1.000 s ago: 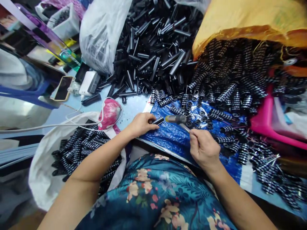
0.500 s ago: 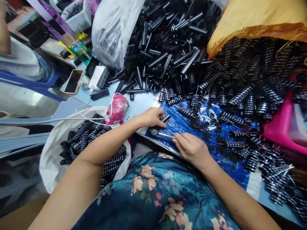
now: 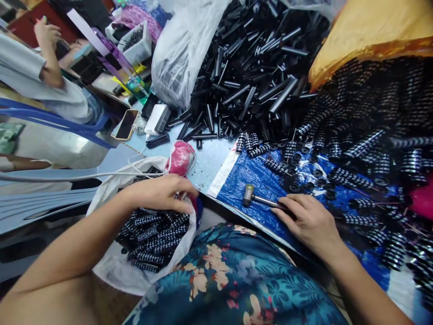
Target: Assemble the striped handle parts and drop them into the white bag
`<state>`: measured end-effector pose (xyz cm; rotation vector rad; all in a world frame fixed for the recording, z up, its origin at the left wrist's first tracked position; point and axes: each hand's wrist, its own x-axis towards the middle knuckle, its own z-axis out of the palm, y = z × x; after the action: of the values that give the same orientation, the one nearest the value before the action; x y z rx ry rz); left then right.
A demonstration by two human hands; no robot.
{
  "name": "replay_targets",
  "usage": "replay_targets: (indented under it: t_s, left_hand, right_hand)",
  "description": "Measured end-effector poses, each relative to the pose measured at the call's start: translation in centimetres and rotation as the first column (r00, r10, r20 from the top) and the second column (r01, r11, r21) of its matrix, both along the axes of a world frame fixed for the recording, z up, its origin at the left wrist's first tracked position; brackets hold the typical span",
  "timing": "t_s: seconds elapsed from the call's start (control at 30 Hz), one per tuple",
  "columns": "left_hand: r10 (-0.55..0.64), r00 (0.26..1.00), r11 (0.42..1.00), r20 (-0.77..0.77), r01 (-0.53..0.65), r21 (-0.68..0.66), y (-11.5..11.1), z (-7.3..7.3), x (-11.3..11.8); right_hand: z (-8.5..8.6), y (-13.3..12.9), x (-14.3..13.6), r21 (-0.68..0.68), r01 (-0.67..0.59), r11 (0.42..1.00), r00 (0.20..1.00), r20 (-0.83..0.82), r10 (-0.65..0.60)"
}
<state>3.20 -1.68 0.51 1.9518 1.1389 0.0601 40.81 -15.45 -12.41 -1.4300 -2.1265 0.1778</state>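
In my right hand [image 3: 309, 219] is a small hammer [image 3: 265, 201], gripped by its handle, with its head lying over the blue plastic sheet [image 3: 233, 180]. My left hand [image 3: 165, 193] hovers over the mouth of a white sack [image 3: 118, 277]. Its fingers are curved and apart, and I see nothing held between them. Inside the sack lie many black rollers with rows of pale marks [image 3: 157, 234]. More such rollers [image 3: 368, 144] are heaped to the right of the hammer, with small black rings [image 3: 292, 180] scattered beside them.
Plain black tubes [image 3: 237, 95] spill from a clear plastic bag [image 3: 176, 58] at the back. A yellow bag [image 3: 368, 36] leans over the right heap. A pink bundle [image 3: 181, 158], phone [image 3: 126, 125] and white power bank [image 3: 157, 119] lie left. A cable crosses the sack. Another person's arm [image 3: 50, 63] shows far left.
My left hand has gone from a black tube on the blue sheet to above the sack, and that tube no longer shows there. The hammer has moved right with my right hand; the view has shifted.
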Motion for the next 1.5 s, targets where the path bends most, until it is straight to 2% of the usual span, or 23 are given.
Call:
replay_targets:
  t_s: [0.03, 0.07, 0.1, 0.17, 0.27, 0.33, 0.4, 0.5, 0.57, 0.67, 0.77, 0.83, 0.9, 0.97, 1.03, 1.13, 1.23, 1.27, 1.3, 1.33, 1.4, 1.43, 1.5]
  left_hand:
    - [-0.085, 0.996, 0.996, 0.008, 0.085, 0.004, 0.8, -0.8, 1.4]
    - [-0.098, 0.995, 0.989, -0.017, 0.099, 0.106, 1.9, -1.9, 2.9]
    - [-0.038, 0.997, 0.964, -0.069, 0.055, 0.261, 3.2, -2.9, 4.3]
    - [0.132, 0.965, 0.855, -0.225, 0.004, 0.518, 6.1, -5.0, 6.7]
    - [0.155, 0.865, 0.759, -0.478, 0.205, 0.618, 9.7, -7.7, 8.2]
    - [0.154, 0.826, 0.710, -0.542, 0.289, 0.642, 10.9, -8.6, 8.1]
    - [0.160, 0.806, 0.644, -0.569, 0.352, 0.679, 10.9, -8.6, 7.9]
    - [0.163, 0.823, 0.552, -0.544, 0.381, 0.742, 9.0, -7.5, 8.3]
    - [0.160, 0.882, 0.536, -0.444, 0.301, 0.789, 7.3, -6.8, 9.3]
    - [0.148, 0.963, 0.566, -0.226, 0.104, 0.818, 5.6, -7.2, 10.3]
    - [0.153, 0.979, 0.602, -0.137, 0.018, 0.798, 5.6, -8.7, 9.9]
    - [0.188, 0.970, 0.613, -0.155, 0.008, 0.790, 6.3, -9.6, 9.1]
    - [0.231, 0.958, 0.610, -0.169, -0.007, 0.792, 7.3, -10.1, 8.2]
    - [0.258, 0.959, 0.583, -0.121, -0.055, 0.811, 8.2, -9.9, 7.7]
    - [0.255, 0.967, 0.544, -0.006, -0.138, 0.828, 9.0, -9.2, 7.6]
    - [0.225, 0.962, 0.524, 0.153, -0.252, 0.814, 9.5, -7.9, 8.4]
    - [0.215, 0.919, 0.535, 0.330, -0.394, 0.748, 8.2, -6.8, 10.5]
    - [0.215, 0.886, 0.560, 0.410, -0.456, 0.691, 7.3, -6.5, 11.4]
    - [0.218, 0.846, 0.621, 0.488, -0.505, 0.599, 6.1, -6.3, 12.2]
    - [0.231, 0.797, 0.703, 0.559, -0.533, 0.470, 4.8, -6.2, 13.1]
    - [0.321, 0.689, 0.875, 0.650, -0.479, 0.076, 1.9, -6.2, 14.8]
    - [0.395, 0.636, 0.899, 0.663, -0.415, -0.138, 0.5, -6.3, 15.4]
    - [0.535, 0.560, 0.841, 0.633, -0.285, -0.459, -2.0, -6.6, 16.4]
  right_hand:
    - [0.2, 0.3, -0.1, -0.020, -0.009, 1.000, 1.000, -0.012, 0.009]
    - [0.6, 0.6, -0.3, -0.042, -0.015, 0.999, 1.000, -0.028, 0.014]
    - [1.1, 0.8, -0.3, -0.061, -0.017, 0.998, 0.999, -0.049, 0.014]
    - [2.1, 1.3, 0.2, -0.082, 0.018, 0.997, 0.994, -0.102, -0.026]
    - [2.9, 2.1, 2.9, -0.061, 0.258, 0.964, 0.944, -0.197, -0.265]
    - [2.9, 2.8, 5.7, -0.066, 0.486, 0.872, 0.844, -0.225, -0.487]
    - [2.9, 3.8, 8.4, -0.061, 0.651, 0.757, 0.734, -0.204, -0.648]
    - [3.2, 6.8, 10.7, -0.044, 0.775, 0.630, 0.628, -0.050, -0.776]
    - [3.6, 9.3, 11.1, -0.059, 0.820, 0.569, 0.572, 0.126, -0.811]
    - [4.1, 12.0, 10.9, -0.066, 0.847, 0.528, 0.519, 0.319, -0.793]
    - [3.9, 12.2, 11.3, -0.054, 0.845, 0.533, 0.522, 0.304, -0.797]
    - [3.7, 11.0, 11.6, -0.075, 0.821, 0.566, 0.570, 0.166, -0.805]
    - [3.5, 9.1, 11.4, -0.121, 0.747, 0.654, 0.650, -0.075, -0.756]
    - [3.3, 7.0, 10.2, -0.171, 0.626, 0.760, 0.672, -0.376, -0.638]
    - [3.2, 5.3, 7.9, -0.257, 0.475, 0.841, 0.558, -0.651, -0.515]
    - [3.1, 4.0, 3.8, -0.460, 0.156, 0.874, 0.231, -0.843, -0.485]
    - [3.3, 4.0, 0.6, -0.526, -0.051, 0.849, 0.000, -0.850, -0.526]
    - [3.4, 4.1, -0.2, -0.516, -0.080, 0.853, -0.046, -0.853, -0.521]
    - [3.5, 4.2, -0.8, -0.500, -0.104, 0.860, -0.079, -0.857, -0.509]
    - [3.6, 4.2, -1.3, -0.481, -0.121, 0.869, -0.098, -0.865, -0.492]
    - [3.8, 4.0, -2.2, -0.441, -0.135, 0.887, -0.102, -0.885, -0.455]
    - [3.8, 3.8, -2.5, -0.424, -0.137, 0.895, -0.099, -0.894, -0.438]
    - [3.8, 3.3, -3.3, -0.403, -0.148, 0.903, -0.105, -0.901, -0.420]
